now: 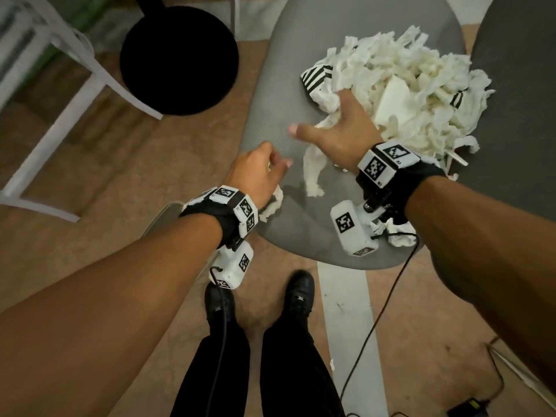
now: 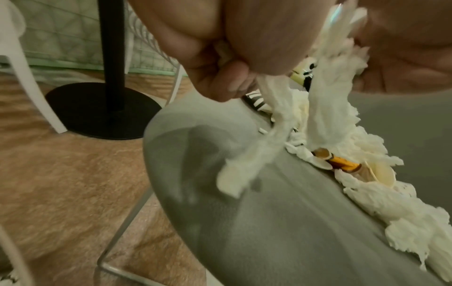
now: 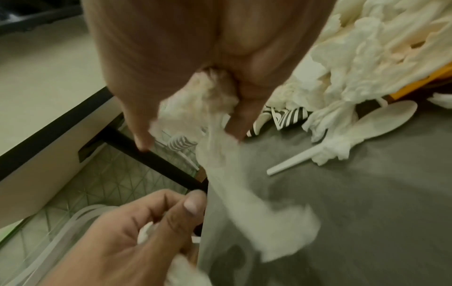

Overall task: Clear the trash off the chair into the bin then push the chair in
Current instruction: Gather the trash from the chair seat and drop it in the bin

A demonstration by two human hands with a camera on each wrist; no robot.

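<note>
The grey chair seat (image 1: 270,85) carries a heap of torn white tissue (image 1: 421,85) with striped wrappers (image 1: 316,75) and a pale wooden spoon (image 3: 381,120). My right hand (image 1: 334,127) reaches into the near edge of the heap and pinches a tissue strip (image 1: 313,173) that hangs down over the seat. My left hand (image 1: 264,167) hovers at the seat's left edge, its fingers curled round a crumpled tissue (image 1: 272,203). The right wrist view shows the tissue (image 3: 220,154) caught between my right thumb and fingers, with the left hand (image 3: 146,232) below. No bin is clearly visible.
A black round stand base (image 1: 177,58) and a white frame (image 1: 75,85) are on the brown floor to the left. A dark grey surface (image 1: 517,115) borders the chair on the right. My shoes (image 1: 301,290) and a black cable (image 1: 376,320) lie in front of the chair.
</note>
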